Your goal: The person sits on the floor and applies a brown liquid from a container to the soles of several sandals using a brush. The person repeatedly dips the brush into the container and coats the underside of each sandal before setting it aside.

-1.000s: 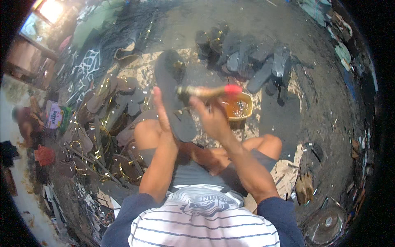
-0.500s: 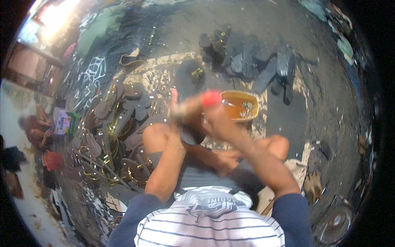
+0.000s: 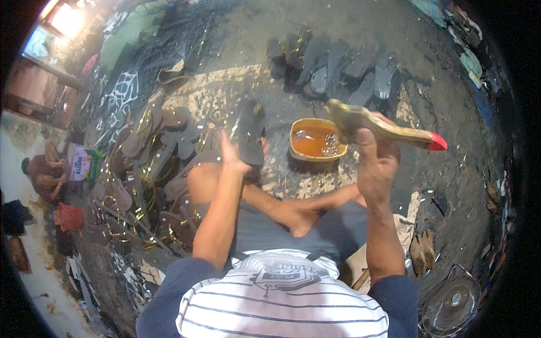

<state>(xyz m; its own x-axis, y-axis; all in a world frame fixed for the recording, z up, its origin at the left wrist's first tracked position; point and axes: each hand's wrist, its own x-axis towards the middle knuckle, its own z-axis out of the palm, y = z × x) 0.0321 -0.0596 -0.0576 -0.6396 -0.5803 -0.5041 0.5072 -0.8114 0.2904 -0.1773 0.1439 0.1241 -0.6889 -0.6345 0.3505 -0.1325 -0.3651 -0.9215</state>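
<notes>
In front of me at centre-left, my left hand [image 3: 234,158] is closed around a dark flat sandal [image 3: 251,132], held up lengthwise, its toe end pointing away. On the right, my right hand [image 3: 376,172] grips a foot-shaped block that looks like a shoe last [image 3: 389,128]. It is tan along its edge and bright red at one tip, and lies roughly crosswise above the fist with the thumb against its near side. Between the two hands a yellowish bowl [image 3: 314,155] holds amber-brown liquid; the other end of the last overlaps its right rim.
Many dark sandals [image 3: 163,141] with gold trim are heaped on my left. Several dark soles [image 3: 338,67] lie in a row beyond the bowl. A person [image 3: 48,177] sits at far left beside a coloured box [image 3: 84,163]. At lower right is a round fan-like object [image 3: 453,298].
My hands were close together and blurred near the bowl's left side. Now they are apart: my right hand has swung right with the red-tipped last, and the left holds the sandal.
</notes>
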